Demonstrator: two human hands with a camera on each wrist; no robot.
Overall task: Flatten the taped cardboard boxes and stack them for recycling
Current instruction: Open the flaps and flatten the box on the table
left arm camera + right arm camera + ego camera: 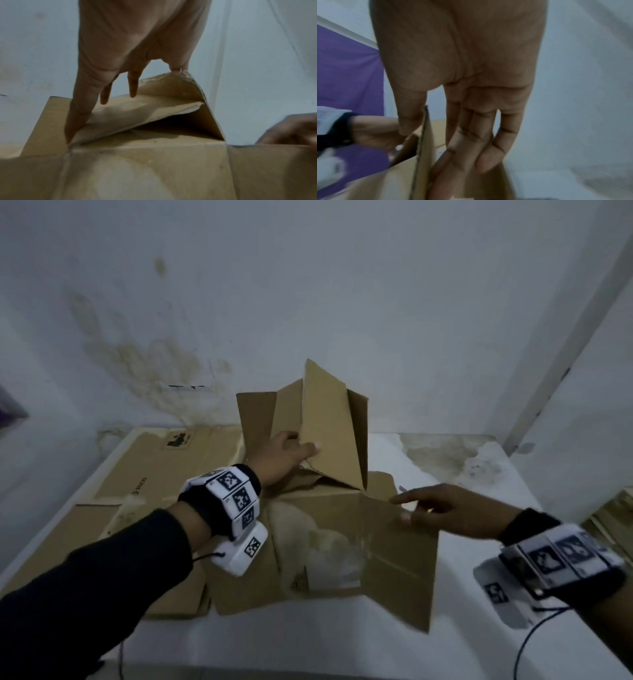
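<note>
A brown cardboard box lies half collapsed in the middle of the white table, its worn side facing up. One panel still stands up at the back. My left hand grips that raised panel's lower edge, thumb in front and fingers behind. In the left wrist view the left hand reaches down onto the torn flap. My right hand pinches the edge of the box's right panel. The right wrist view shows the thumb on one side of the cardboard edge and the fingers on the other.
Flattened cardboard lies on the table's left half, partly under the box. A stained white wall rises right behind the table. More brown cardboard shows past the table's right edge. A purple cloth hangs to the left.
</note>
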